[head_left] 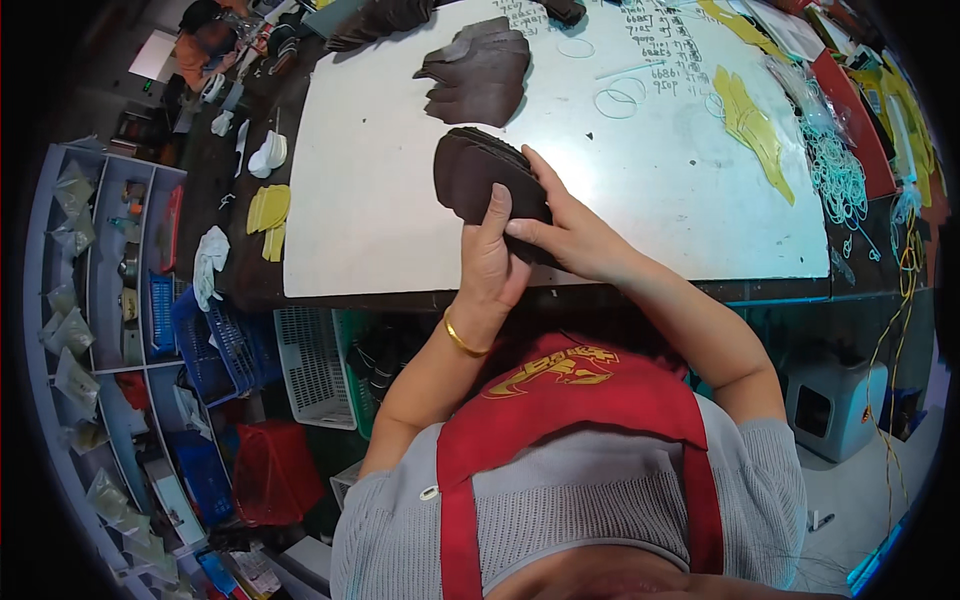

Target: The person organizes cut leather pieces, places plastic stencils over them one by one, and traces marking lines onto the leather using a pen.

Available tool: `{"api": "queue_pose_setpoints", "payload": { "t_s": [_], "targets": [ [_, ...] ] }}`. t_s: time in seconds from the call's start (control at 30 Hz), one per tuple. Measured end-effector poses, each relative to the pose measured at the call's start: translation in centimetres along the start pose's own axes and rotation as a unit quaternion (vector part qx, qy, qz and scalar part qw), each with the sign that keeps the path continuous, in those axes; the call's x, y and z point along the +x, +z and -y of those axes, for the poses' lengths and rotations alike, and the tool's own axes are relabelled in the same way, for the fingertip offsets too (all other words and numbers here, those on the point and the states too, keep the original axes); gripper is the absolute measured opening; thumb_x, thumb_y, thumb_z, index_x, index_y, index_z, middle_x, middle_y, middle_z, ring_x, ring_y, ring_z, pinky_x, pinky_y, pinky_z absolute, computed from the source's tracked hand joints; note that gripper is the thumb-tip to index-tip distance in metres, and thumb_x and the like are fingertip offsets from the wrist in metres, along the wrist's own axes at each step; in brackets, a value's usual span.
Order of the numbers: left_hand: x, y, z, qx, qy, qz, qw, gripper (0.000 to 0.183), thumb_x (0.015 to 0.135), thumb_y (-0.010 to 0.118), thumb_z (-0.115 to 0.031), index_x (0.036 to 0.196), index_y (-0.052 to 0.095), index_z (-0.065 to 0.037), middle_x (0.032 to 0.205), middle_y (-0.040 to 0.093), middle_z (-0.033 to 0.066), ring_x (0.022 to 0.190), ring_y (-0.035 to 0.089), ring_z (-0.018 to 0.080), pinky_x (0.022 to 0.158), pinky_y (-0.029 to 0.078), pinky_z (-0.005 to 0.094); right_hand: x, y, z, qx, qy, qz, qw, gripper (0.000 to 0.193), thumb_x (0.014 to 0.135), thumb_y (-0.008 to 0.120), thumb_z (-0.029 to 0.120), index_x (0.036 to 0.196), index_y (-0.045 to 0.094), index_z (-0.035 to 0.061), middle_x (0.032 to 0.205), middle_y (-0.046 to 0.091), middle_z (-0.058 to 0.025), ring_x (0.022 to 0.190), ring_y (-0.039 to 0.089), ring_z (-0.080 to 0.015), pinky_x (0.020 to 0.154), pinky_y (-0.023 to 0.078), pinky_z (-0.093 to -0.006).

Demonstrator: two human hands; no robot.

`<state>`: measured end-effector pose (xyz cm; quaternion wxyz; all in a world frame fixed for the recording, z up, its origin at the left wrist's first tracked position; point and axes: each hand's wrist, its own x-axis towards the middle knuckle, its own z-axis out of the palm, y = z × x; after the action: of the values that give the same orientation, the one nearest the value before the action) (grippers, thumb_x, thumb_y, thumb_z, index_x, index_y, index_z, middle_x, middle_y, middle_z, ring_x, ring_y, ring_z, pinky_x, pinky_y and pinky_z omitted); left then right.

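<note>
Both my hands grip a thick stack of dark brown cut pieces (478, 178), thin and flat like leather, with rounded ends. It is held just above the near part of the white work board (370, 220). My left hand (492, 255) clasps the stack from below, its thumb lying up across the top piece. My right hand (580, 232) wraps the right side, thumb on the near end and fingers along the far right edge. Beyond the stack, a fanned pile of similar dark brown pieces (480, 75) lies on the board.
More dark pieces (385, 22) lie at the far left edge. Yellow cut pieces (752, 130) and a tangle of pale green cords (836, 175) are on the right, beside a red box (855, 120). Loose cord rings (620, 98) lie on the board. Shelves (110, 260) and baskets (315, 365) stand at left.
</note>
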<state>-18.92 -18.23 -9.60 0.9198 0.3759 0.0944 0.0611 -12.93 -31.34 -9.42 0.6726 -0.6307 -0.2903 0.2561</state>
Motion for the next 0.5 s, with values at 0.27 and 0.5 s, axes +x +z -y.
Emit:
{"api": "queue_pose_setpoints", "payload": {
  "t_s": [0.27,0.5],
  "targets": [
    [1.6,0.6,-1.1,-0.038,-0.035,0.006,0.999,0.048,0.104,0.060,-0.025,0.143,0.046,0.000,0.137,0.057,0.0126,0.128,0.056,0.0254,0.111,0.046,0.0420,2.0,-1.2,-0.7,-0.015,0.005,-0.107,0.994,0.093,0.082,0.083,0.023,0.154,0.029,-0.0011,0.133,0.056,-0.0239,0.123,0.058,-0.0329,0.106,0.046,-0.0385],
    [4.5,-1.3,-2.3,0.056,-0.043,-0.026,0.997,0.051,0.091,0.071,0.003,0.137,0.051,-0.002,0.128,0.061,0.0106,0.117,0.061,0.0224,0.103,0.052,0.0370,4.2,-4.9,0.4,-0.130,0.028,-0.107,0.985,0.099,0.069,0.092,0.025,0.150,0.038,0.0040,0.119,0.061,-0.0192,0.117,0.061,-0.0304,0.101,0.049,-0.0376]
  ]
}}
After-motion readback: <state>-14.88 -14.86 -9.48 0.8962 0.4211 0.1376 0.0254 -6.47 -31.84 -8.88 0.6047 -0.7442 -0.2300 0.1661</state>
